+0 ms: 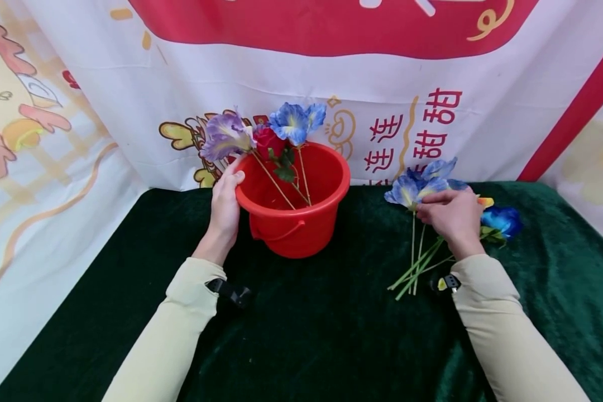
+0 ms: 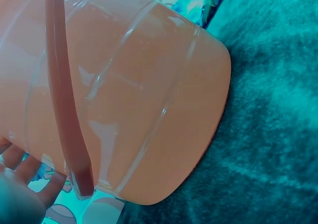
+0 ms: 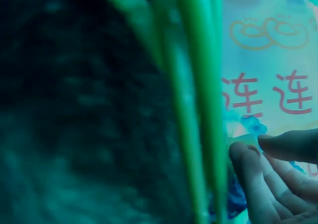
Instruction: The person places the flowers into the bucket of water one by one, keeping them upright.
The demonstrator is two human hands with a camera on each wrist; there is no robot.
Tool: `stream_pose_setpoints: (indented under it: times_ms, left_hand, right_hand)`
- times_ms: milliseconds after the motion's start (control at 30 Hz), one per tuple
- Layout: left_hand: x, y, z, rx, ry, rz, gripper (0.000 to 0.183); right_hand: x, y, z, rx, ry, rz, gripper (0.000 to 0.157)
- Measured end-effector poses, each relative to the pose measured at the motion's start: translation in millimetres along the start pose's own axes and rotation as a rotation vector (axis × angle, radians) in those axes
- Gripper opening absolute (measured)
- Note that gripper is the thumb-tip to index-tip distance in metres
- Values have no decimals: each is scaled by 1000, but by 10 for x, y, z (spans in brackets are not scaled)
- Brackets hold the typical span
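A red bucket (image 1: 293, 234) stands on the cloth, and my left hand (image 1: 225, 204) grips its left side at the rim. In the left wrist view, fingers (image 2: 25, 169) lie along the bucket wall beside its handle (image 2: 64, 100). A purple iris (image 1: 227, 135), a red rose (image 1: 267, 142) and a blue iris (image 1: 292, 124) lean in the bucket. At the right, my right hand (image 1: 452, 215) pinches a light blue iris (image 1: 403, 190) just under its bloom. The right wrist view shows thumb and finger on its pale green base (image 3: 243, 140). The palm is hidden.
More flowers lie around the right hand, among them a deep blue bloom (image 1: 502, 221); several green stems (image 1: 417, 268) point towards me. Dark green velvet cloth (image 1: 331, 335) covers the table. A printed white curtain (image 1: 281, 72) hangs right behind the bucket.
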State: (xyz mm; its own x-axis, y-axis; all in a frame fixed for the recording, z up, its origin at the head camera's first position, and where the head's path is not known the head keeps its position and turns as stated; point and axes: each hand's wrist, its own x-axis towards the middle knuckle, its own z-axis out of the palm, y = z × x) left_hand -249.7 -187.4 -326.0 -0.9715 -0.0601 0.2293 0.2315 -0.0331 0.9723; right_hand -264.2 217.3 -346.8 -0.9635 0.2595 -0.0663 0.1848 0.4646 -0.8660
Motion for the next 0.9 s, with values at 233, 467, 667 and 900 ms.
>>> stream_pose_setpoints:
  times_ms: [233,467,667,900]
  left_hand:
    - [-5,34,-37,-3,-23,-26,57]
    - [-67,9,-91,-14,-72,-2,62]
    - [-108,-43,-83,-29,-100,42,67]
    - [-131,-33,-22,-37,-70,60,65]
  right_hand:
    - [52,71,58,-21,-14,54,32]
    - [57,45,12,-87,-11,77,38]
    - [60,32,-36,-115,1,106,40]
    - [64,58,-108,-51,-32,149,38]
